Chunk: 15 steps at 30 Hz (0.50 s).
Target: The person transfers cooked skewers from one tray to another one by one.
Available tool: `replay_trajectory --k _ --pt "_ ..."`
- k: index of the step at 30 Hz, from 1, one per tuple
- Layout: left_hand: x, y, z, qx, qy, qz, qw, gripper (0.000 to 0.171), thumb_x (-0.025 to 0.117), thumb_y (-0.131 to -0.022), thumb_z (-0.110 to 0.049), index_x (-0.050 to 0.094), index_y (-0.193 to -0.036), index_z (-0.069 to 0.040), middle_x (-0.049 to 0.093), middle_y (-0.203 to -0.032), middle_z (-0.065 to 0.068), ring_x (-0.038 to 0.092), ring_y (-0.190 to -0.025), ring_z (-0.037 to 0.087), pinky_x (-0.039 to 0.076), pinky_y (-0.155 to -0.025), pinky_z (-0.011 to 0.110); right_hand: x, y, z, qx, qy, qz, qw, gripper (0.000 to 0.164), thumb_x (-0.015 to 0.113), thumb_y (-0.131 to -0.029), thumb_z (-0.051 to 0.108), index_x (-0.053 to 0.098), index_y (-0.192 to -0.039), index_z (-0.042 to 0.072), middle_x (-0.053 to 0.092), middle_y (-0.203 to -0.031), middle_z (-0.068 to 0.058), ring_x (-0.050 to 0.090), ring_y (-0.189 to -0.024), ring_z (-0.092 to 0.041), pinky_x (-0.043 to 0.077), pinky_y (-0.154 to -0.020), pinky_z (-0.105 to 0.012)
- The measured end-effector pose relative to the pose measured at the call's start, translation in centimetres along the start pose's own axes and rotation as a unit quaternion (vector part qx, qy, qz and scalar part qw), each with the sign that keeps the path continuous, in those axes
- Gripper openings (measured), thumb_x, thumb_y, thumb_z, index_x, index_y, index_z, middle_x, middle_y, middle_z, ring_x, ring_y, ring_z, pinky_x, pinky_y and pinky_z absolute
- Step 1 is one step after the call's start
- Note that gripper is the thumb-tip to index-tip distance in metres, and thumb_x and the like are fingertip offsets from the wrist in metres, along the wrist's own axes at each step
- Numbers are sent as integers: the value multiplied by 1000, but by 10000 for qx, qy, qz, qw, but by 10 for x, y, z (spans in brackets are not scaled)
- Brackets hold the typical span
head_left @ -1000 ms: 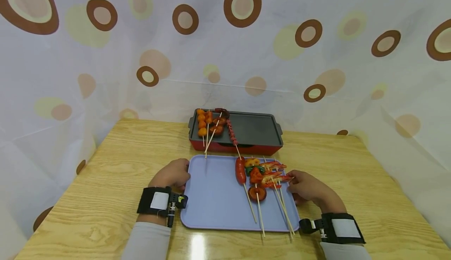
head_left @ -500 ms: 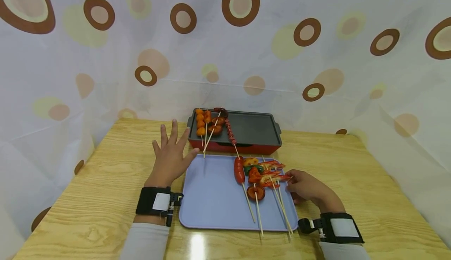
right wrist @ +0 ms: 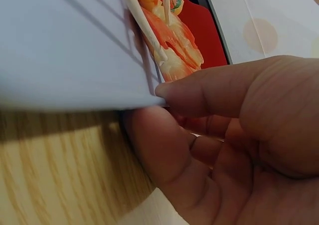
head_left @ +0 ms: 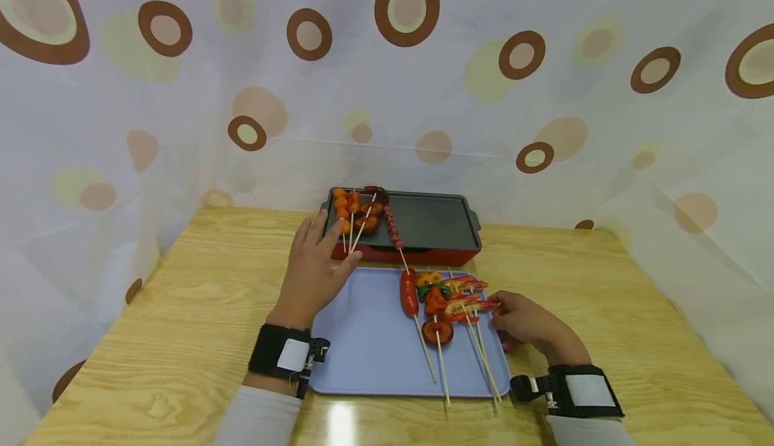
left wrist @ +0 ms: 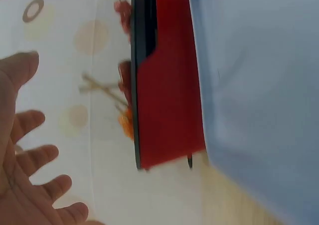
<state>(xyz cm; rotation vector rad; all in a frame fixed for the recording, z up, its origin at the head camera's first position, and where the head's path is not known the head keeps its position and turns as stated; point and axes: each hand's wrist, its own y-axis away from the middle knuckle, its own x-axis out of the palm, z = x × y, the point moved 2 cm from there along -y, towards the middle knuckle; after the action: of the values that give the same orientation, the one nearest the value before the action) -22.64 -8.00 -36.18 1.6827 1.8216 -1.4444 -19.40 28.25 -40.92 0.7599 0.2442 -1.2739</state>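
Note:
My left hand is raised with fingers spread, over the upper left corner of a pale blue tray and close to the front left corner of a red grill with a dark plate. In the left wrist view nothing lies in that palm. My right hand pinches the tray's right edge, thumb above and fingers below, as the right wrist view shows. On the tray's right half lie a sausage skewer, a vegetable skewer and shrimp skewers, sticks pointing toward me.
At the grill's left end are skewers of orange balls and brown round slices. A thin skewer of small red pieces hangs over its front edge toward the sausage. The wooden table meets a dotted curtain behind.
My left hand has let go of the tray's left edge, lifted with fingers spread, then moved right toward the grill's left corner. The right hand keeps its hold on the tray.

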Motion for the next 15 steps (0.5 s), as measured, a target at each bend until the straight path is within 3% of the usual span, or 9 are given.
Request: replay_trajectory --k 4,8,15 --pt "5 -1 -19 -99 825 -239 9963 61 68 -94 -34 50 -142 -1 42 -145 23 37 -135 40 38 -107 54 -2 -1 3 -23 115 -24 9999 37 57 -93 -1 47 -129 -5 53 -96 -14 58 -71 -23 54 -58 -35" --pt "16 -2 -40 -343 1506 -155 9879 55 70 -93 -29 54 -138 -1 49 -135 21 49 -124 36 47 -98 50 -2 0 2 -9 67 10 10000 38 57 -93 -1 46 -129 -5 53 -96 -14 57 -71 -23 53 -58 -35" --pt "39 -7 -65 100 1262 73 9919 46 71 -93 -24 60 -130 0 55 -123 15 59 -108 28 53 -88 39 1 0 0 76 -71 -12 9999 39 56 -93 -1 46 -130 -4 51 -96 -14 58 -71 -23 54 -58 -34"
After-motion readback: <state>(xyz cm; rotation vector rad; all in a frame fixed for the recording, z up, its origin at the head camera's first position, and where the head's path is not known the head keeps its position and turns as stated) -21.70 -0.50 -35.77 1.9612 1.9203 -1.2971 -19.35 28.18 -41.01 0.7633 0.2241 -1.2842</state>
